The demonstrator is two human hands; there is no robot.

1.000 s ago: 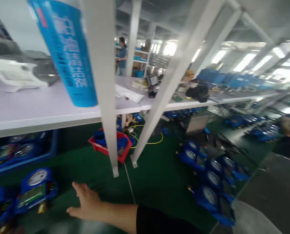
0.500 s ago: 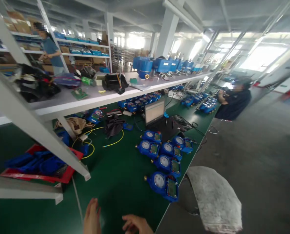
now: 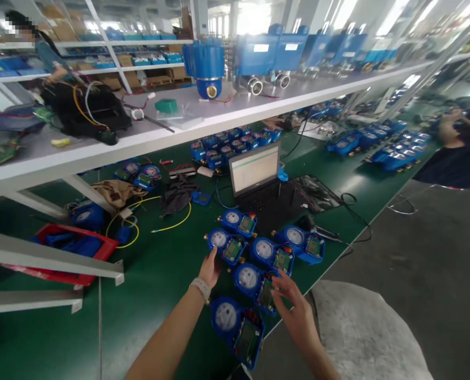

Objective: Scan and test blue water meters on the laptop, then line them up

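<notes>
Blue water meters with round white dials and exposed green circuit boards stand in a cluster on the green bench. My left hand (image 3: 210,268), a pale band on its wrist, reaches to the near side of one water meter (image 3: 223,246); its fingers are stretched out, and I cannot tell whether they touch it. Fingers apart, my right hand (image 3: 295,302) is beside the board end of a middle water meter (image 3: 247,277) and holds nothing. Closest to me lies another water meter (image 3: 226,315). One more water meter (image 3: 294,236) sits near the bench's right edge.
Behind the meters stands an open laptop (image 3: 255,170) with cables. A white shelf (image 3: 227,113) crosses above the bench, its legs on the left near a red crate (image 3: 110,248). A round grey stool (image 3: 365,322) is at right. Two other people are farther off.
Both my hands have moved forward from the near edge to the water meters. The view has shifted closer to the bench and shelf.
</notes>
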